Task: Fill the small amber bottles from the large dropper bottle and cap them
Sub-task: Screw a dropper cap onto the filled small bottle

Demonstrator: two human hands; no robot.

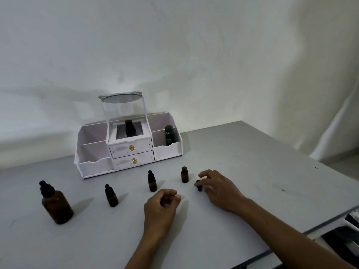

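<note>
**A:** Which small bottle is open?

**B:** The uncapped small bottle (184,174). It stands upright on the worktop (252,162), just beyond and a little left of the right grip (219,189), near its fingertips but not touching them.

**A:** What is that grip holding?

**B:** It pinches the black dropper cap (199,185) between thumb and fingertips, low over the worktop, on the side toward the open bottle. The palm faces down and the forearm comes in from the near right. The cap is too dark and small to tell which way its axis runs.

**A:** And the left grip (161,202)?

**B:** Its fingers are curled into a loose fist with nothing visible inside. One capped small bottle (152,181) stands just beyond it, and a second capped small bottle (111,195) stands off to its left.

**A:** So what does the filling turn on?

**B:** It turns on the large dropper bottle (55,202). That one is upright with its dropper in place, well apart to the left of the left grip and farther again from the right. I'd judge the left grip the one to fetch it, since it is nearer and holds nothing. A low sweep leftward could knock over the second capped small bottle on the way.

**A:** How far along is the task?

**B:** Early, I'd say. One bottle is open, and I can't read any fill level through the amber.
</note>
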